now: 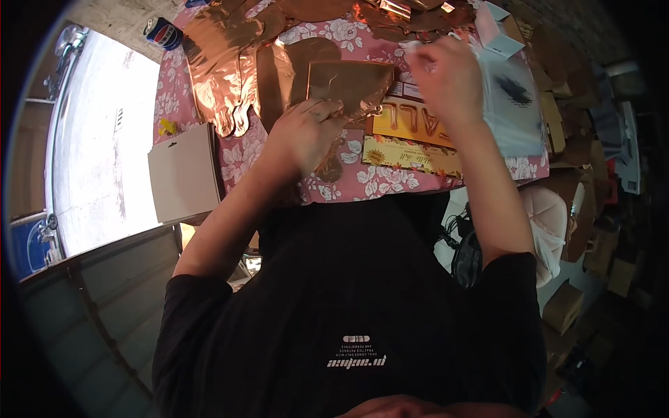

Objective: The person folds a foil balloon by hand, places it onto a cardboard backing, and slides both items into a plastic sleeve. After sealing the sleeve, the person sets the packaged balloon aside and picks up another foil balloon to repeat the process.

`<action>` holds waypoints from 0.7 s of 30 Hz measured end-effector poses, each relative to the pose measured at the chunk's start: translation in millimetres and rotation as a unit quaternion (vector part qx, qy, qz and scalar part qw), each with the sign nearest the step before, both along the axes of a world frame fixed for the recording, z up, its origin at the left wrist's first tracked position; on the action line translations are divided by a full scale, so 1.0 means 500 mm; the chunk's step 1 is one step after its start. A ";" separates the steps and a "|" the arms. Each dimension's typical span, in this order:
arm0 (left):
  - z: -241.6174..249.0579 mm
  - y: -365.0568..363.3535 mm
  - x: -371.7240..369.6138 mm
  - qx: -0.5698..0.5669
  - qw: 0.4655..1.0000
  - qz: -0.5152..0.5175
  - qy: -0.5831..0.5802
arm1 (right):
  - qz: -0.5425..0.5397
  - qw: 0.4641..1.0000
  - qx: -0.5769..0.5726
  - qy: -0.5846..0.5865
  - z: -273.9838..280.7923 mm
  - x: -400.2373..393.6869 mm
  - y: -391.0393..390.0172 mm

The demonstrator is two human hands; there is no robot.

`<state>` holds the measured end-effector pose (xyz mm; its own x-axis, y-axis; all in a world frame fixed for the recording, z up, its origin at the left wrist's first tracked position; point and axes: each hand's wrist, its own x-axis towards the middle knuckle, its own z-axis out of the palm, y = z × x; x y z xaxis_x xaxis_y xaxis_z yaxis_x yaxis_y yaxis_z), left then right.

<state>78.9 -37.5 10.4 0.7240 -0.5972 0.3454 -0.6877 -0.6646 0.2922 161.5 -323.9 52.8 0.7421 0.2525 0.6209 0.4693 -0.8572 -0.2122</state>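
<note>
Your left hand, near the upper centre of the frame, had its bent fingers on the lower edge of a folded copper-coloured foil piece; whether they gripped it or only pressed it, you could not tell. Your right hand, in the upper right, was partly closed, its fingers curled near something whitish; what it held, if anything, could not be told. Between and below your hands lay a yellow package with large balloon-like letters and a "Hello Fall" label. More copper foil spread across the upper left, near a blue can. A clear plastic bag lay right of your right hand, on the pink floral tablecloth.
</note>
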 end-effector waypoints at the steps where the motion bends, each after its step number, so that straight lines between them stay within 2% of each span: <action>1: -0.001 0.000 0.000 0.001 1.000 -0.002 0.003 | 0.037 0.999 0.001 0.006 0.002 -0.012 0.034; 2: -0.002 0.000 0.001 0.002 1.000 -0.002 0.003 | 0.037 0.999 0.001 0.005 -0.005 -0.020 0.065; 4: -0.002 0.000 0.001 0.003 1.000 -0.005 -0.012 | 0.105 0.989 -0.040 0.101 -0.038 -0.034 0.107; 5: -0.003 0.000 0.000 0.004 1.000 -0.004 -0.014 | 0.107 0.989 -0.039 0.099 -0.052 -0.040 0.109; 8: -0.004 0.001 -0.002 -0.012 1.000 0.003 0.008 | 0.160 0.976 0.019 0.148 -0.052 -0.068 0.109; 10: -0.003 0.002 -0.005 0.002 1.000 0.007 0.020 | 0.167 0.970 0.020 0.178 -0.006 -0.126 0.067; 14: -0.016 0.007 -0.003 0.016 1.000 -0.001 -0.017 | 0.139 0.971 -0.037 0.193 0.006 -0.240 -0.035; 16: -0.010 0.001 -0.007 -0.002 1.000 0.008 -0.010 | 0.104 0.948 -0.095 0.287 -0.014 -0.289 -0.071; 21: -0.018 0.005 -0.003 0.012 1.000 -0.006 -0.014 | 0.140 0.949 -0.086 0.271 0.008 -0.339 -0.142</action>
